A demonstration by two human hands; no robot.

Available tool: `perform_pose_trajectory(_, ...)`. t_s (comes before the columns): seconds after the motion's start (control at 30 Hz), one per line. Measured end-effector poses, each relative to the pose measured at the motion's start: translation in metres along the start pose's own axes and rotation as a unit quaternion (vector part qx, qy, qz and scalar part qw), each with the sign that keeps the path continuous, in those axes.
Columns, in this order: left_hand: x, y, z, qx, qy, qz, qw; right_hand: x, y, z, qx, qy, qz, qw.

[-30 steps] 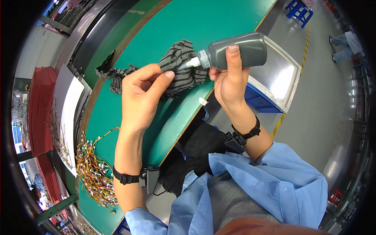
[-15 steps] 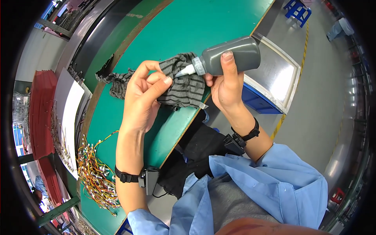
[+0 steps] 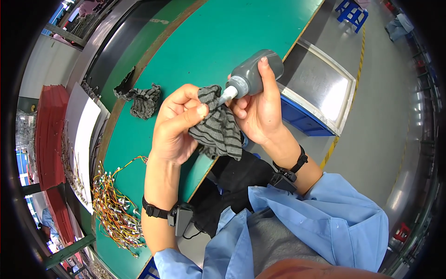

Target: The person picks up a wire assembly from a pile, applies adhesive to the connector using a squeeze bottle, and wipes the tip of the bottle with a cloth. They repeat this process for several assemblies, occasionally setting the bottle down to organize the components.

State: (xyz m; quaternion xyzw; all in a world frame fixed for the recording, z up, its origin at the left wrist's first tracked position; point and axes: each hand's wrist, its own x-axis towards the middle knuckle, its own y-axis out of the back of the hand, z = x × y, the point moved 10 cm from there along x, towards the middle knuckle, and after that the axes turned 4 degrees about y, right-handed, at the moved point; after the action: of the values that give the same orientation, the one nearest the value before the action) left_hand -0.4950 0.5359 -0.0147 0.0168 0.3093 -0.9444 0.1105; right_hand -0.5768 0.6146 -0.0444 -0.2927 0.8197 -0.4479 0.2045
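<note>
In head view, pinches striped cloth (image 3: 218,132) in left hand (image 3: 179,122), near centre of frame. Clamps left thumb and fingers together on upper part of cloth. Suspends cloth in loose folds toward lower right, across near edge of green table (image 3: 195,46).

Grips grey bottle (image 3: 255,73) in right hand (image 3: 260,114), just above and right of centre. Presses right thumb along right side of bottle; curls fingers around from below, partly hidden behind it. Tilts bottle, base to upper right and white nozzle (image 3: 228,95) to lower left. Directs nozzle at upper part of cloth; cannot tell whether touching or just short of it.

Wears black strap with small dark device on each wrist: left strap (image 3: 155,211) at lower left of centre, right strap (image 3: 299,162) at right of centre. Wears blue shirt (image 3: 334,204), lower right.

Has crumpled rag (image 3: 145,102) lying on table, left of left hand and apart from it. Has tangled wires (image 3: 114,204) heaped on table at lower left, near left forearm. Beyond table's far edge, far left, reveals white sheet (image 3: 86,139) and red stack (image 3: 50,135).

Right of bottle, reveals blue crate (image 3: 306,114) under framed panel (image 3: 320,81), on grey floor (image 3: 367,135). Includes yellow line (image 3: 360,65) on floor beside crate, and blue stool (image 3: 352,16) at upper right.
</note>
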Motion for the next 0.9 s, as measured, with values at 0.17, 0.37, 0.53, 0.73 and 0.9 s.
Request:
perform_pose_trajectory(0.17,0.003,-0.017,-0.002,-0.029,0.010,-0.020,0.999,-0.006,0.001,0.012,0.049,-0.080,0.029,0.995)
perform_pose_trajectory(0.37,0.001,-0.006,0.037,0.052,-0.096,0.091,0.990,-0.007,-0.002,0.014,0.110,-0.115,-0.046,0.986)
perform_pose_trajectory(0.53,-0.001,0.001,0.111,0.341,-0.246,0.153,0.894,-0.003,-0.001,0.017,0.144,-0.109,-0.046,0.982)
perform_pose_trajectory(0.73,-0.063,0.009,0.133,0.643,-0.241,0.243,0.685,-0.018,0.012,0.014,0.139,-0.075,0.011,0.987)
perform_pose_trajectory(0.9,-0.164,0.057,0.099,0.701,-0.119,0.373,0.596,-0.038,-0.015,0.039,0.222,-0.088,-0.088,0.967)
